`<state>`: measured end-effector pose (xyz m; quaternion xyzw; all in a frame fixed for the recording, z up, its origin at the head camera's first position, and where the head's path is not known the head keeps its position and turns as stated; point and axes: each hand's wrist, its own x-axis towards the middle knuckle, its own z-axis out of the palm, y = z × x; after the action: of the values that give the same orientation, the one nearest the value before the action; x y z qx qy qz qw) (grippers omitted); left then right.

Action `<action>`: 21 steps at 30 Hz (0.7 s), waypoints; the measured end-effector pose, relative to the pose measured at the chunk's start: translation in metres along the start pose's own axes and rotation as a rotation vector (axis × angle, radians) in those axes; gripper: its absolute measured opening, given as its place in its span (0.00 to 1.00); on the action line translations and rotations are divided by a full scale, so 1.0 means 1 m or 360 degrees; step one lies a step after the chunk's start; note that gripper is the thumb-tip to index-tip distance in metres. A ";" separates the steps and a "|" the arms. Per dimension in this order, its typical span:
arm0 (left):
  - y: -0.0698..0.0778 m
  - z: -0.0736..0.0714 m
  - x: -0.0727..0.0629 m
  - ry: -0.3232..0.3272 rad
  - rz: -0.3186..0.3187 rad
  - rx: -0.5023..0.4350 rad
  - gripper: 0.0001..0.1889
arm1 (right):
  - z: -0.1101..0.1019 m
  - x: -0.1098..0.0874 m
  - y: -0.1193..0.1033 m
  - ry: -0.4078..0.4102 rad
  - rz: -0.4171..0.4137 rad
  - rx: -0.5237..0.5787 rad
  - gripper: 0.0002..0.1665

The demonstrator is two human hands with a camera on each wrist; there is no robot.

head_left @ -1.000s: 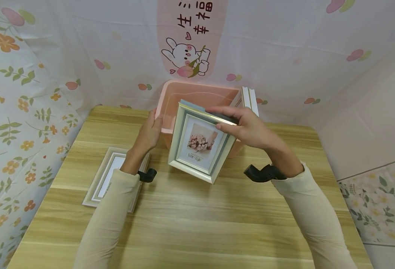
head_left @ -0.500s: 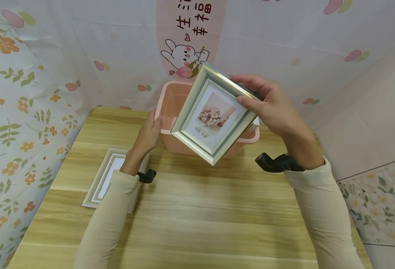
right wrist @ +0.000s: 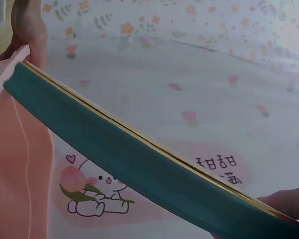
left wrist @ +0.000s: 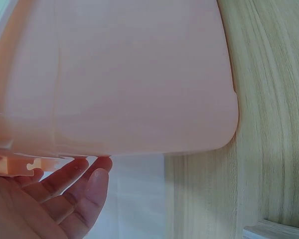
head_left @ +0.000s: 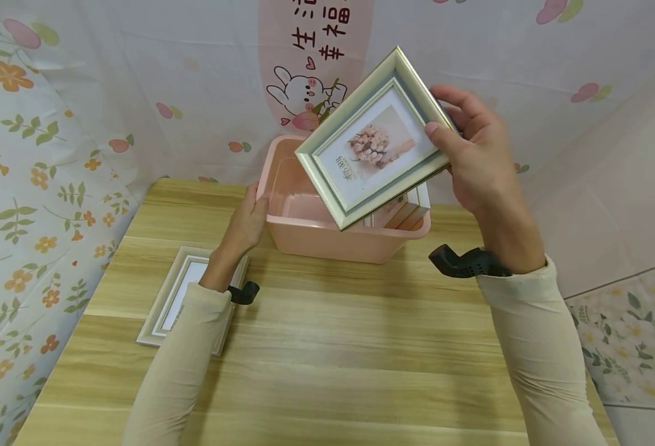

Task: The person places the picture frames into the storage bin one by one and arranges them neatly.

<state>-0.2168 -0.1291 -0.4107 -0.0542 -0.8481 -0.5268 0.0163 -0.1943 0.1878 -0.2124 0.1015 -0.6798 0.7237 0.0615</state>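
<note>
My right hand [head_left: 478, 142] grips a picture frame [head_left: 380, 142] by one edge, thumb on its front and fingers behind. The frame is cream with a blue-grey inner border and a flower picture, and it is held tilted above the pink plastic bin [head_left: 327, 243]. In the right wrist view, the side of the picture frame [right wrist: 139, 154] shows teal with a gold edge. At the bin's left end, my left hand [head_left: 244, 223] holds the rim. The left wrist view has the fingers [left wrist: 70, 177] bent along the bin wall [left wrist: 139, 79].
Several white-edged picture frames [head_left: 411, 207] stand at the right end inside the bin. Another framed picture [head_left: 179, 291] lies flat on the wooden table [head_left: 333, 353], partly under my left forearm. A patterned cloth [head_left: 194, 74] hangs right behind the bin.
My right hand has lifted the picture frame up and to the right and turned it clockwise, uncovering more of the bin and the frames in it. My left hand stays at the rim.
</note>
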 end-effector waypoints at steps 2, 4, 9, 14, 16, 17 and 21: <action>0.000 0.000 0.000 -0.0006 0.0008 -0.0006 0.29 | -0.001 0.001 0.001 0.0052 0.0015 0.0026 0.25; 0.000 0.000 0.000 -0.0012 0.0011 -0.0009 0.29 | -0.001 0.002 0.003 0.0100 0.0023 0.0051 0.26; -0.001 0.000 -0.001 -0.0020 0.0001 -0.0014 0.29 | 0.001 0.007 0.011 0.0195 -0.0011 0.0004 0.29; -0.002 0.000 -0.001 -0.0032 -0.0004 -0.0017 0.30 | 0.002 0.010 0.021 0.0203 -0.0046 -0.0140 0.31; -0.002 0.000 -0.001 -0.0030 -0.0007 -0.0015 0.30 | 0.001 0.012 0.027 0.0199 -0.0060 -0.0198 0.32; -0.002 0.000 -0.001 -0.0028 -0.0008 -0.0013 0.30 | 0.001 0.013 0.030 0.0204 -0.0065 -0.0222 0.32; -0.003 0.000 0.000 -0.0032 -0.0007 -0.0013 0.30 | 0.001 0.017 0.041 0.0220 -0.0120 -0.0350 0.33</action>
<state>-0.2174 -0.1305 -0.4134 -0.0578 -0.8461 -0.5298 0.0064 -0.2200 0.1834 -0.2485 0.0695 -0.7449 0.6472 0.1460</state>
